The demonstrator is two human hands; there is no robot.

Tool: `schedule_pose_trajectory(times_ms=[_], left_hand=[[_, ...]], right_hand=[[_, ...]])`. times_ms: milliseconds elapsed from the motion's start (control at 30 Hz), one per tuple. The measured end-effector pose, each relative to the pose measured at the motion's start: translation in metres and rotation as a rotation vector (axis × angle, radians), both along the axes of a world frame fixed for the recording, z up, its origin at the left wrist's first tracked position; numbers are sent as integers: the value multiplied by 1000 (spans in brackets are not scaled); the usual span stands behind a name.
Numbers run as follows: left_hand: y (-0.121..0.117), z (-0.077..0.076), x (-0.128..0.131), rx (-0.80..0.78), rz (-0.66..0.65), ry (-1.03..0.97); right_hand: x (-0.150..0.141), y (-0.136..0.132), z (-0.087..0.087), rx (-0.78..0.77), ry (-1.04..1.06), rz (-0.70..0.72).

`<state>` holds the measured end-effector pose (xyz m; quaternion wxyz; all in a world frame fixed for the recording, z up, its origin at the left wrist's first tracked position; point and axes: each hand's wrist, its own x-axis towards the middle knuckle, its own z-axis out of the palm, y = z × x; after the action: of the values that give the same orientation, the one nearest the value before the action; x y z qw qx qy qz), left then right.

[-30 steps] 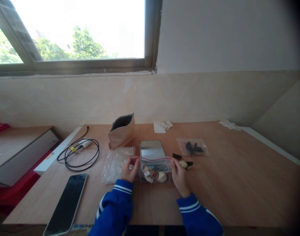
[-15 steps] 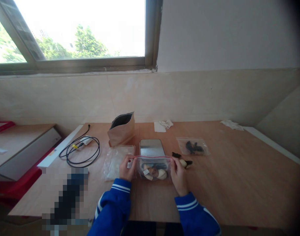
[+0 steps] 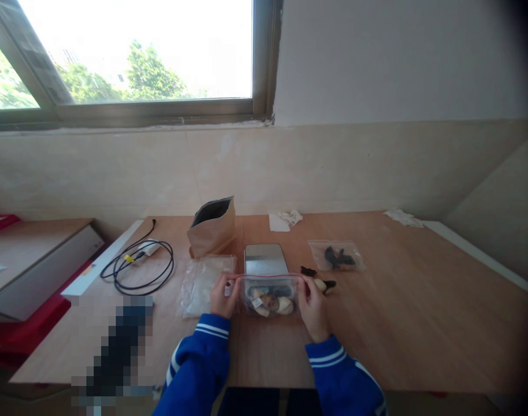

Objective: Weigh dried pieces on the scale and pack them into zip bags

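Note:
A clear zip bag point(image 3: 270, 286) with a red seal strip hangs between my two hands, in front of a scale-like device with a shiny plate point(image 3: 265, 259). Inside it lie several pale and brown pieces with a small white label. My left hand point(image 3: 225, 296) pinches the bag's upper left corner, and my right hand point(image 3: 313, 308) pinches the upper right one. Under and beside my left hand are flat clear plastic bags point(image 3: 197, 288). Just beyond my right hand lie a dark scrap point(image 3: 308, 271) and a pale piece with a dark end point(image 3: 325, 285).
A brown paper pouch point(image 3: 214, 228) stands with its mouth open. Another zip bag holds dark pieces point(image 3: 338, 258) to the right. Crumpled tissue point(image 3: 290, 217) lies at the back. A coiled black cable point(image 3: 138, 267) and a pixelated dark object point(image 3: 119, 349) are on the left.
My left hand has shifted slightly left along the seal, and the bag looks a little more stretched. The phone at lower left is now pixelated. Otherwise only the camera has shifted slightly.

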<state>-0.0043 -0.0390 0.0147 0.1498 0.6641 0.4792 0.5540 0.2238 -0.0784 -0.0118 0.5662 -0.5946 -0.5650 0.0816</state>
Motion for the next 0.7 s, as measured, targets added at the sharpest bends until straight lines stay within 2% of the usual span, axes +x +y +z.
schedule_pose_trajectory(times_ms=[133,333,500,700], left_hand=[[-1,0,-1,-1,-14,-13],[-3,0,-1,-75,-152,-62],[-3,-1,1,-104,-121,-71],[-3,2,1,-121,-171,-96]], right_hand=[[1,-1,-2,-14,22,16],[2,-2,2,-11,107,68],[0,-5,7,-16,146,109],[-3,-6,10,-11,155,107]])
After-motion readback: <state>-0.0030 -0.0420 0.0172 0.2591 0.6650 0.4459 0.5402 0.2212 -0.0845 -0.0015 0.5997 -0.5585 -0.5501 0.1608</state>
